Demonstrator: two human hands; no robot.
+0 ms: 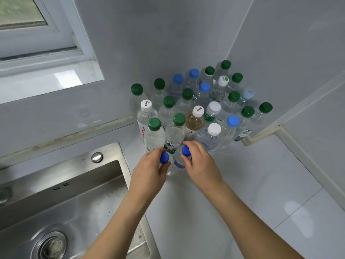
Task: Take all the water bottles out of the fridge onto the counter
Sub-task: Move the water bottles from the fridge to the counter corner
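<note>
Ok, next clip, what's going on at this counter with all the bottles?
A person is setting two blue-capped water bottles down at the front of a crowd of bottles in the counter corner. The left hand grips one bottle near its cap, and the right hand grips the other. Behind them stand upright bottles with green, blue and white caps, one holding yellowish liquid. A steel sink lies to the left. No fridge is in view.

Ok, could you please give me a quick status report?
Left hand, right hand each gripping a blue-capped clear plastic bottle. Both at white counter, beside bottle cluster. Nothing in the way.
</note>
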